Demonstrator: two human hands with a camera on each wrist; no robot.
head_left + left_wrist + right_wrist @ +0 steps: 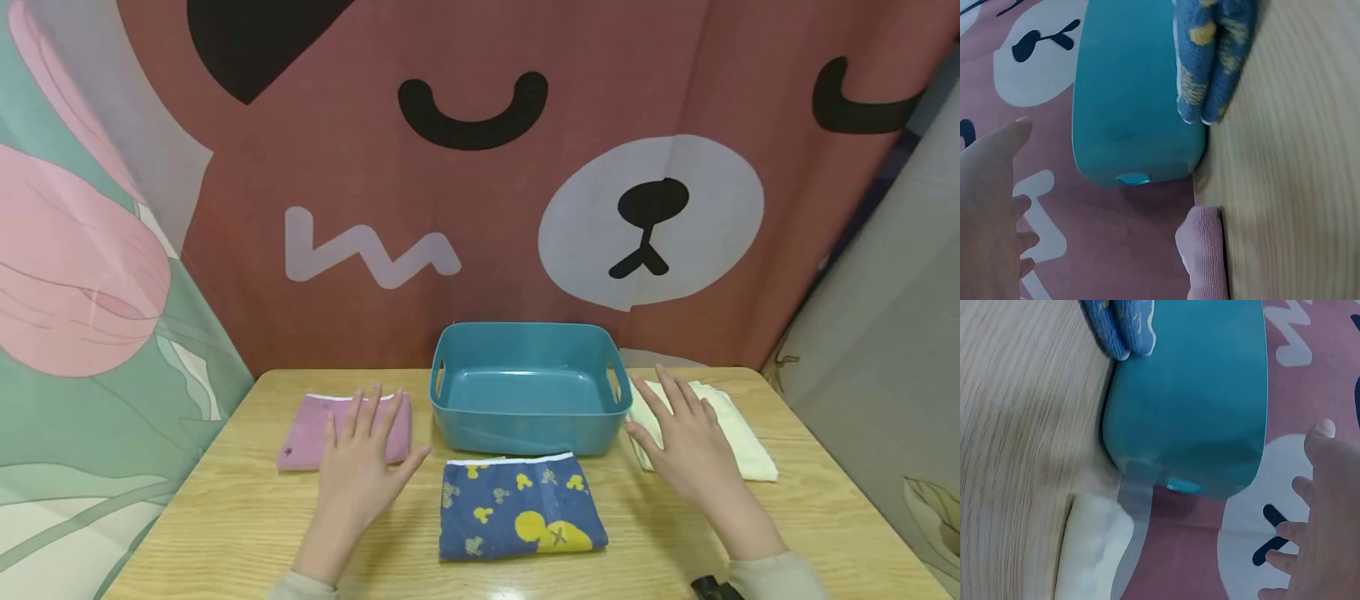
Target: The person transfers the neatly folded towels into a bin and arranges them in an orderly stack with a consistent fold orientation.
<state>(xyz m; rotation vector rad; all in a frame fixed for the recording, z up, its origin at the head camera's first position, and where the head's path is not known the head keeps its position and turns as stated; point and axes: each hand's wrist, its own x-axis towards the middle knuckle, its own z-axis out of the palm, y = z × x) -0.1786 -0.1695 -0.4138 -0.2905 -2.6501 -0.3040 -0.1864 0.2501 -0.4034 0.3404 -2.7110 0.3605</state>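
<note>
My left hand, fingers spread and straight, is held above the table and overlaps a folded pink towel in the head view. My right hand is likewise spread, over the inner side of a folded pale yellow towel. Neither hand holds anything. Between them, toward the back, stands a teal plastic basket with handle slots; its inside shows no contents. A folded blue towel with yellow mouse-head patterns lies in front of the basket. Both wrist views show the hands raised higher than the towels.
The light wooden table carries all these things. A curtain with a bear face hangs right behind its back edge. Other curtains flank it, a floral one at left and a greyish one at right.
</note>
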